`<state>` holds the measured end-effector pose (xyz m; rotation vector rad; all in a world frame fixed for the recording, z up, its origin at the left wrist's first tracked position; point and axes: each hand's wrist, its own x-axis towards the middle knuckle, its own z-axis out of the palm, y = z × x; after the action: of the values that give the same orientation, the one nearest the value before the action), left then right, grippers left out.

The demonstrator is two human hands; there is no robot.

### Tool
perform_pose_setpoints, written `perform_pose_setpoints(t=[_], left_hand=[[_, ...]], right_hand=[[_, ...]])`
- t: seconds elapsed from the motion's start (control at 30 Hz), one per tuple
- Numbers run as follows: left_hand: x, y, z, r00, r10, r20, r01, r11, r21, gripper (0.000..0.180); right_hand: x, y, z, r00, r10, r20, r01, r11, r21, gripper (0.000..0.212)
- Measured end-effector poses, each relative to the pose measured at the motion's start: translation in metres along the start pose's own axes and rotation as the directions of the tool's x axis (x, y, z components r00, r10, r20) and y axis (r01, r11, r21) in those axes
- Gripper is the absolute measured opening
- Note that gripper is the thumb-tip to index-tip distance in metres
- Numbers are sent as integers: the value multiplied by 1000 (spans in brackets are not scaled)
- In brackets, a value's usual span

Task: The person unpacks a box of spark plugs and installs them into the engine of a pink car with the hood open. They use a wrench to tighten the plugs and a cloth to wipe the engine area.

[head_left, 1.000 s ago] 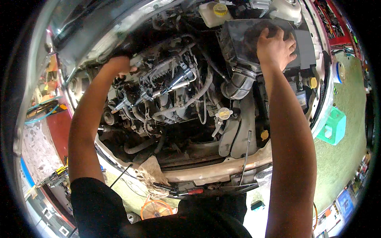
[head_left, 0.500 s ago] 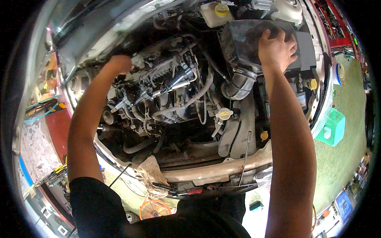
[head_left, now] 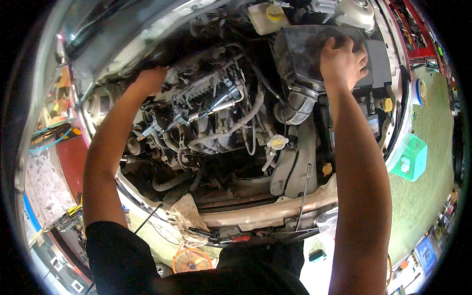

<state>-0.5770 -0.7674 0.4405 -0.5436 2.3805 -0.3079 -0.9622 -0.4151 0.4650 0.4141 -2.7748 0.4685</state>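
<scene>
My right hand (head_left: pixel 343 63) lies on the black plastic air filter box (head_left: pixel 300 51) at the far right of the engine bay, its fingers spread and slightly bent over the lid. A ribbed air intake hose (head_left: pixel 300 105) runs from that box toward me. On the far left, my left hand (head_left: pixel 152 81) is closed at the back edge of the engine (head_left: pixel 206 113). Its fingers curl away from view, so whatever they hold is hidden. Metal pipes and the silver fuel rail (head_left: pixel 216 103) lie across the engine between my hands.
A radiator cap (head_left: pixel 278 142) and a reservoir with a yellow cap (head_left: pixel 268 18) sit in the bay. Along the front edge lie a rag (head_left: pixel 187 216) and a red-handled tool (head_left: pixel 241 238); a thin metal rod (head_left: pixel 305 191) leans there. A green container (head_left: pixel 410 157) stands on the floor at right.
My left hand has turned and shifted slightly to the right at the back of the engine. My right hand stays on the air filter box.
</scene>
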Motion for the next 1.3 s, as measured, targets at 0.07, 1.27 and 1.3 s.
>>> perform_pose_setpoints(t=[0.07,1.27,1.3], left_hand=[[0,3,0,1000,-15,-20,14,999,-33,45],[10,16,-40,952,-14,306,1,999,43,31],[11,12,-31,951,-10,308,-5,999,48,31]], right_hand=[[1,1,0,1000,13,6,-13,1000,-19,51],[6,-5,-17,991,31,127,-27,999,-40,58],[3,-8,-18,991,19,134,-14,999,-40,59]])
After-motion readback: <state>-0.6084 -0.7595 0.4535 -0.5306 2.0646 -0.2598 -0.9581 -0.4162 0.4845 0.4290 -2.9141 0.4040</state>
